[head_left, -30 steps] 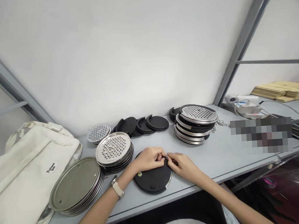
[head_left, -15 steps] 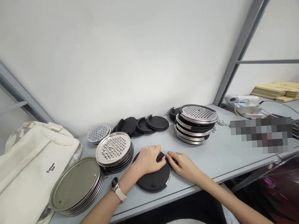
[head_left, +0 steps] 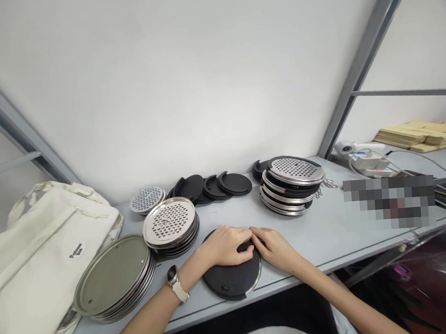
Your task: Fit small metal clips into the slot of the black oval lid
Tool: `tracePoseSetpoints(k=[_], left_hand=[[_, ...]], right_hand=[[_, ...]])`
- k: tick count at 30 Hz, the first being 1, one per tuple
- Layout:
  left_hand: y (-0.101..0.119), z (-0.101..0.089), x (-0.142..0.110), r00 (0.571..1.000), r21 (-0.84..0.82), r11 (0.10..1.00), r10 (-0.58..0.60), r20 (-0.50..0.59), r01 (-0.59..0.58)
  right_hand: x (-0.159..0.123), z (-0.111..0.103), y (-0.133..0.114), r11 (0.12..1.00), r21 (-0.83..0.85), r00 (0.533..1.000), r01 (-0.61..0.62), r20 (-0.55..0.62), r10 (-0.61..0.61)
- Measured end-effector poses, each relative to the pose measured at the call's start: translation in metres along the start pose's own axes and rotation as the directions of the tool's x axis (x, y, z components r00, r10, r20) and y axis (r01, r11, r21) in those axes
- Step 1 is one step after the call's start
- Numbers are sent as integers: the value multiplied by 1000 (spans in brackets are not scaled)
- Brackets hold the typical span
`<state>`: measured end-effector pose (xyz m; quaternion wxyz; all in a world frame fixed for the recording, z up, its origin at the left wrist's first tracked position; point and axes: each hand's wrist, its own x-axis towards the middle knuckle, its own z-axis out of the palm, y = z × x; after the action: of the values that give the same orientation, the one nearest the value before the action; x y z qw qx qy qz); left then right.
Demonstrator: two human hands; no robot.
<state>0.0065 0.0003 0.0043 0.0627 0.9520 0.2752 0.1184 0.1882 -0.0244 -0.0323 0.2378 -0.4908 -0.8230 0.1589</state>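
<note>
Beyond your left fingers (head_left: 246,235) and right fingers (head_left: 259,235), a smooth white wall (head_left: 202,87) stands behind the flat gray desk (head_left: 320,252). Far left of them lies a soft, wrinkly cream bag (head_left: 34,256). Closer are smooth, round green plates (head_left: 114,276) in a stack. Right of your fingers and farther back, a tall pile (head_left: 291,187) has a shiny metal top with holes; a shorter stack (head_left: 169,224) like it sits left. The round black disc (head_left: 231,278) lies flat under your left fingers; your right fingers are at its far edge. All are bent and bunched close; I can't tell if they pinch anything.
</note>
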Motion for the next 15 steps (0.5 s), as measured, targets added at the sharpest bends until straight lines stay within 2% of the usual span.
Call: tracePoseSetpoints(k=[5,11,15], left_hand=[[-1,0,1,1000,-11,1000,-5,-24,5],[-2,0,2,987,-38,988,-149,-58,147],[-2,2,3,981,-41,983,-181,-67,179]], right_hand=[[0,0,0,999,-33,1000,7,7,-7],[1,2,0,999,-33,1000,-11,-18,10],[1,5,3,997,-62,999,-41,-32,39]])
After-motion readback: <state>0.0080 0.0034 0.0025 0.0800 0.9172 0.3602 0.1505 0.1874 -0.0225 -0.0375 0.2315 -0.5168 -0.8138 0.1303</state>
